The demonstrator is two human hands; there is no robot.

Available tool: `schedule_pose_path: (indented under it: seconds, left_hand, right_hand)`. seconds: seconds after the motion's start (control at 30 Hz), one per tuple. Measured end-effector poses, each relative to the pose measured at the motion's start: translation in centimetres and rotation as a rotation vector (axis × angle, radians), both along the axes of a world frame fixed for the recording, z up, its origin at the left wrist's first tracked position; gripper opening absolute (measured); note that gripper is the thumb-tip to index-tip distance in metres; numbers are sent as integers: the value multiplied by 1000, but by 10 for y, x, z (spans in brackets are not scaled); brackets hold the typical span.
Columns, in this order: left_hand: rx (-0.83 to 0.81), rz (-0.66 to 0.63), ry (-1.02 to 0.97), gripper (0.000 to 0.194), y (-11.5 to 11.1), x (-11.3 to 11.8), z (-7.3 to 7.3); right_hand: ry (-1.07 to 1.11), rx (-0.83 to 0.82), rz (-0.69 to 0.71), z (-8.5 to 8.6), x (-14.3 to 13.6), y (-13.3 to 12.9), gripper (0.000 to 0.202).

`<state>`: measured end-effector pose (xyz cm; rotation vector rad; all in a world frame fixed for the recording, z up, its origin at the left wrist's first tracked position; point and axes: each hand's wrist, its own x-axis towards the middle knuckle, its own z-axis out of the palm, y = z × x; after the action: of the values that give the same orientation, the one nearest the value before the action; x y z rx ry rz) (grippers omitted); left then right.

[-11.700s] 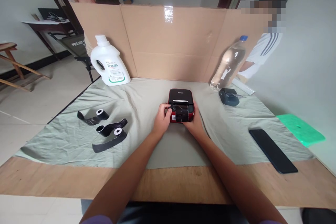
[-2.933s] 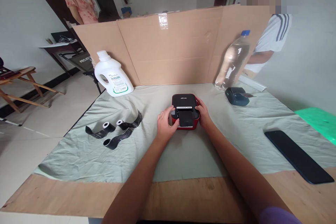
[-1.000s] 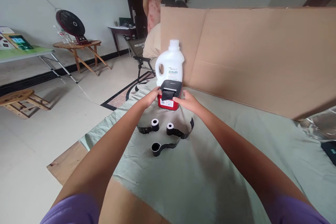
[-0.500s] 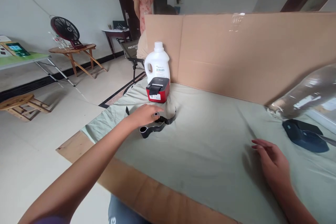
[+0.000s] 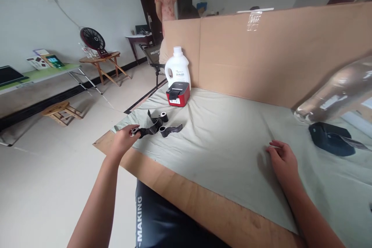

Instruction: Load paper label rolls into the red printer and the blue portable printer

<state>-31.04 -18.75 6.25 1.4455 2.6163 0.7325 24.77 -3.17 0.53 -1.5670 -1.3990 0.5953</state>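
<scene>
My left hand point(image 5: 124, 139) is closed around a small black paper roll point(image 5: 135, 130) with a white core, near the table's left front edge. Its loose black strip trails to the right. Beside it stands another small black roll point(image 5: 164, 117), and a third roll point(image 5: 163, 131) lies partly unwound. Behind these sits a red and black receipt printer point(image 5: 178, 94), with a black strip at its front. Farther right, my right hand point(image 5: 284, 162) hovers low over the grey-green cloth point(image 5: 226, 151), fingers loosely curled and apart, holding nothing visible.
A white detergent jug point(image 5: 178, 68) stands behind the printer, against a tall cardboard panel point(image 5: 247, 58). At right are a dark-blue device point(image 5: 331, 138) with a strip and a clear plastic wrapping point(image 5: 334, 93). A person point(image 5: 165, 0) stands beyond. The wooden edge point(image 5: 186, 190) runs along the front.
My left hand has moved left and nearer, pulling a black roll and its strip away from the printer. My right hand's fingers have curled slightly. The view has shifted.
</scene>
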Motion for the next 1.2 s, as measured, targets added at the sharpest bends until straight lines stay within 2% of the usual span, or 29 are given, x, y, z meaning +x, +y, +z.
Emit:
schedule_pose_path:
  seconds: [0.07,0.17,0.3,0.47,0.6,0.7,0.83,0.93,1.0,1.1,1.2]
  left_hand:
    - [23,14,-16,52,-11,-3,-15]
    - [53,30,-73,54,-18,-6,-27]
    - [119,46,-121,55,-26,-13,-32]
    - [252,41,-205,40,-38,-17,-35]
    - [343,-157,-300,18,-40,-11,-35]
    - [312,-279,-267,18,-34,-3,-36]
    - [288,-351,-176,22,-26,0,-42]
    - [315,-335,-123,26,-29,-3,-46]
    - [380,-262,-71,29,-32,0,-43]
    - [446,-170,-5,31,-28,18,-26]
    - [250,-306,68,34,-6,46,-5]
  right_hand:
    - [4,-6,-3,2,-1,0,36]
    - [10,-10,1,3,-2,-1,41]
    - [19,-21,2,2,-1,-1,44]
    - [40,-36,20,-2,1,1,45]
    - [30,-32,28,-5,3,2,45]
    - [36,-16,28,-3,2,2,45]
    - [32,-16,12,-1,0,2,44]
    - [23,-25,9,-1,0,2,46]
    - [12,-33,9,-2,1,3,48]
    - [-4,-45,14,-1,1,3,49]
    - [0,-45,11,0,0,3,48]
